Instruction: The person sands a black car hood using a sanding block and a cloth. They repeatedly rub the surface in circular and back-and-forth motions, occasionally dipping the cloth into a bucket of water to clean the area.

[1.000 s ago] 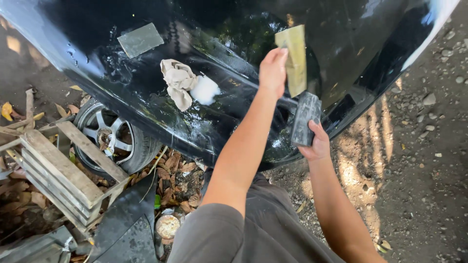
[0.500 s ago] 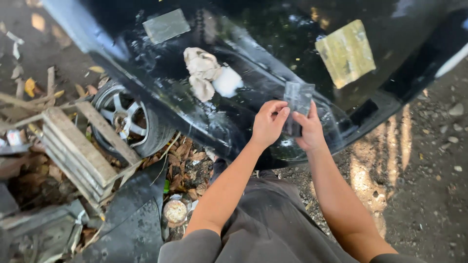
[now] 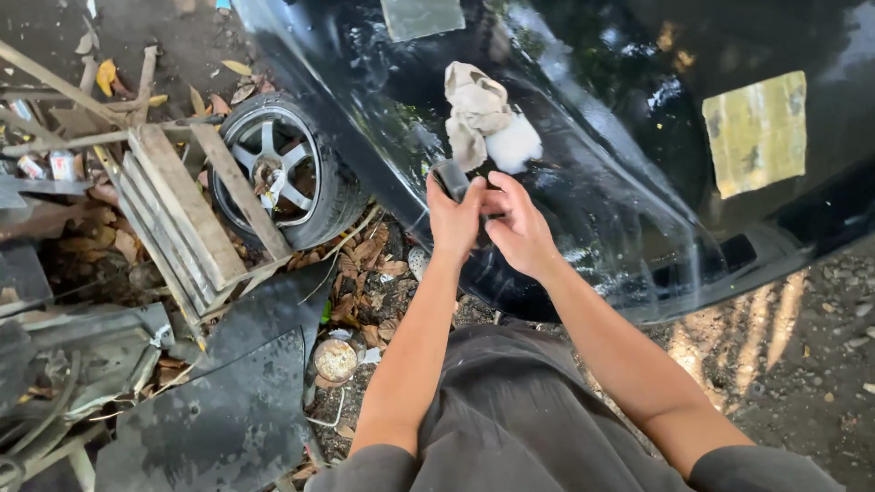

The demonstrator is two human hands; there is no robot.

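At the far left, a slatted wooden pallet (image 3: 173, 214) is seen leaning among dry leaves, with a dark flat panel (image 3: 228, 410) laid on the ground below it. Just beside the pallet, a tyre with a silver spoked rim (image 3: 283, 173) is positioned against the edge of a glossy black car body panel (image 3: 620, 210). A small dark grey block (image 3: 453, 179) is held over the wet panel surface. It is gripped by the left hand (image 3: 453, 223), whose fingers are closed around its lower part. The right hand (image 3: 519, 228) is placed against the left hand, its fingers curled toward the block. Just above the hands, a crumpled beige rag (image 3: 476, 109) and a white pad (image 3: 515, 144) are rested on the panel. Further right, a yellowish rectangular sheet (image 3: 756, 132) is laid flat on the panel.
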